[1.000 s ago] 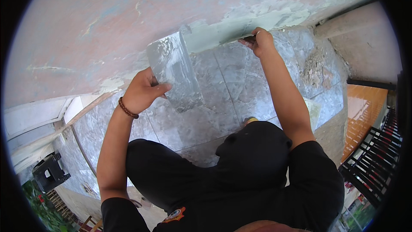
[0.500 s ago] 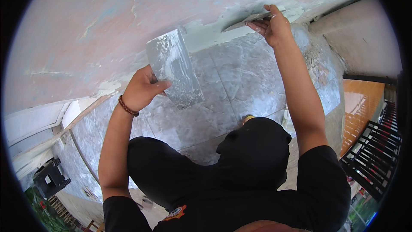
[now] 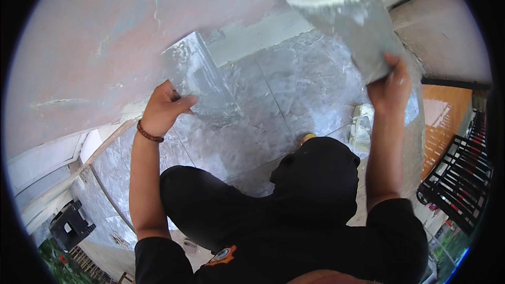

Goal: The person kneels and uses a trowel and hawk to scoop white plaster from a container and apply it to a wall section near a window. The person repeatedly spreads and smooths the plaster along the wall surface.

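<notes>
- Head view, what has changed: a second ago my right hand (image 3: 390,85) had its trowel pressed edge-on to the wall at the top of the grey band. Half a second ago it was sliding further right along that line. Now the hand has pulled back off the surface, and the wide plaster trowel (image 3: 344,23) is swung up flat toward the camera, blurred with motion, pale grey mix smeared across its blade.
- I judge that the stroke is finished and the blade has come away, either to be reloaded or reset.
- Right fingers: closed tight round the trowel's lower end. The handle itself is hidden behind the hand.
- My left hand (image 3: 164,109) has hardly moved across the three pictures. Its fingers are wrapped on the grip of the second flat blade (image 3: 197,81), thumb laid across the face. That blade stays tilted, its upper edge close to the pink wall (image 3: 79,37), and it carries a wet grey film.
- The fresh grey skim coat (image 3: 273,105) lies between the two hands, below the bare pink area; the boundary between them runs from the left blade up toward the right one.
- Around: a black plastic stool (image 3: 68,226) far down at lower left, a black metal railing (image 3: 463,179) at right beside an orange floor (image 3: 439,126), and a small whitish tub (image 3: 362,129) below the right wrist.
- In the way: the black hood and shoulders of my own top (image 3: 315,189) hide most of the lower frame.
</notes>
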`<state>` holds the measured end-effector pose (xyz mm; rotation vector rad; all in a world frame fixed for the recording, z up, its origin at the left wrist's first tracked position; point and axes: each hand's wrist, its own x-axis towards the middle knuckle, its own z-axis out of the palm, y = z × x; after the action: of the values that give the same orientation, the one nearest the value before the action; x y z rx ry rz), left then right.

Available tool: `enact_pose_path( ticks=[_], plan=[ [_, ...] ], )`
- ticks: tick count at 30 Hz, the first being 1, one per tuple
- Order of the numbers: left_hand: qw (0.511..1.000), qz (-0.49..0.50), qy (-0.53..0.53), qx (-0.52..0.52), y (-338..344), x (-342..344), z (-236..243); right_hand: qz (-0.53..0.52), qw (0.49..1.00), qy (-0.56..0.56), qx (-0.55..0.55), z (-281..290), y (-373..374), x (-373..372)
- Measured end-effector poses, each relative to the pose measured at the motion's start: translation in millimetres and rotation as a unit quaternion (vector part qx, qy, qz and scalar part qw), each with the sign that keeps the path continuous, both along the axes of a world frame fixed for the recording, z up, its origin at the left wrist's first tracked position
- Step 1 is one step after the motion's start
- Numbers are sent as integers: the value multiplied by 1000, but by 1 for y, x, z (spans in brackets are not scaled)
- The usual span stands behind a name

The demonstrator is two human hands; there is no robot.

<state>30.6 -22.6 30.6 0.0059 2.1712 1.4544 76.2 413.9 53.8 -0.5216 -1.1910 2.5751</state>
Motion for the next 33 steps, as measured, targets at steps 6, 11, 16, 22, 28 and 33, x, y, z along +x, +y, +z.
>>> enact_pose_path(
  ticks=[6, 11, 16, 22, 28, 33],
  plan=[
    [998, 42, 12, 35, -12, 15, 12, 6, 971, -230, -62, -178, -40, 21],
    [999, 38, -15, 5, -11, 20, 17, 90, 972, -198, -85, -240, -70, 5],
    [999, 36, -25, 10, -15, 23, 17, 91, 975, -183, -86, -241, -91, -24],
    [999, 33, -15, 2, -16, 24, 17, 93, 978, -164, -85, -225, -97, -52],
    [999, 45, 10, 15, -14, 25, 19, 101, 980, -147, -85, -191, -95, -69],
    [999, 41, 16, 4, -15, 25, 19, 103, 984, -137, -51, -155, -93, -76]
  ],
)
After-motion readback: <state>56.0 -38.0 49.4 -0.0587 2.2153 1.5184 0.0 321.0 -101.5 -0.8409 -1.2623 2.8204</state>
